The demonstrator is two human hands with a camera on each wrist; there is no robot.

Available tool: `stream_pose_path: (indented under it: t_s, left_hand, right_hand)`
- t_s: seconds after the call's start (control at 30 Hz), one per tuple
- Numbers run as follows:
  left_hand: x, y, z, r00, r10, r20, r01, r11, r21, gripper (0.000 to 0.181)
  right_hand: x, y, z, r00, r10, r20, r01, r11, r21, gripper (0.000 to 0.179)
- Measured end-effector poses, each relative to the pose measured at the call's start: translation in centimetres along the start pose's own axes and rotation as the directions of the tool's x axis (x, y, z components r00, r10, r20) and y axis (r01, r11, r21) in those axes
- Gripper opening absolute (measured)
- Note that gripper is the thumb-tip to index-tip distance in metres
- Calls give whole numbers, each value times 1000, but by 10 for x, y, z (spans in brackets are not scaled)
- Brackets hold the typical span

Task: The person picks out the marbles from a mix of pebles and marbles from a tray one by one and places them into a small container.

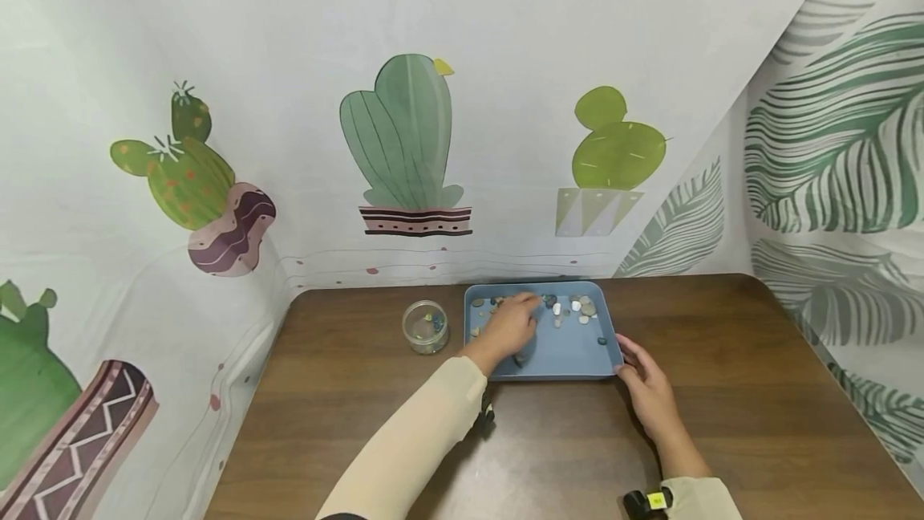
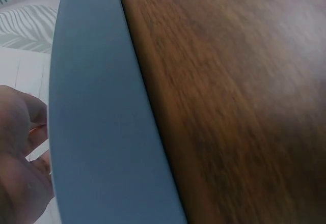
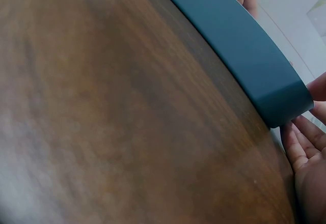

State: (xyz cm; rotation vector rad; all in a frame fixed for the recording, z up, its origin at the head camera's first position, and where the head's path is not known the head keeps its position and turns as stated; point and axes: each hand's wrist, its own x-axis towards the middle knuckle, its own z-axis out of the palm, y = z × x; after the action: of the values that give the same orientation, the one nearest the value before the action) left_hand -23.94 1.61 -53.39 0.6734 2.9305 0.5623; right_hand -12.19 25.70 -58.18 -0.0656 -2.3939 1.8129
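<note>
A shallow blue tray (image 1: 570,355) lies on the table, with small pebbles (image 1: 583,307) scattered mostly along its far side. My left hand (image 1: 508,327) reaches over the near wall into the left half of the tray, fingers bent down among the pebbles. Its fingertips are hidden, so whether it pinches a pebble cannot be told. In the left wrist view the tray's side wall (image 2: 102,107) covers part of that hand (image 2: 23,158). At the near right corner, my right hand (image 1: 646,383) grips the tray, thumb at the rim and fingers (image 3: 300,145) under the corner.
Left of the tray stands a round clear jar (image 1: 426,327) with a few small coloured stones inside. The brown wooden table (image 1: 346,408) meets a wall cloth (image 1: 505,247) printed with cacti just behind the tray. A dark green pebble (image 1: 602,341) lies apart near the tray's right wall.
</note>
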Motion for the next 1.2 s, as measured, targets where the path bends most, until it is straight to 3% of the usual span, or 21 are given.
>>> stream_pose_path:
  t_s: [0.37, 0.93, 1.2]
  left_hand:
    - [8, 8, 7, 998, 27, 63, -29, 999, 40, 53]
    - [19, 6, 17, 998, 4, 55, -14, 981, 194, 51]
    - [24, 8, 20, 998, -10, 61, -8, 961, 277, 48]
  right_hand:
    - [0, 6, 0, 1000, 16, 8, -16, 1000, -12, 48]
    - [1, 5, 0, 1000, 16, -15, -16, 1000, -6, 48]
    - [2, 4, 0, 1000, 18, -5, -18, 1000, -16, 48]
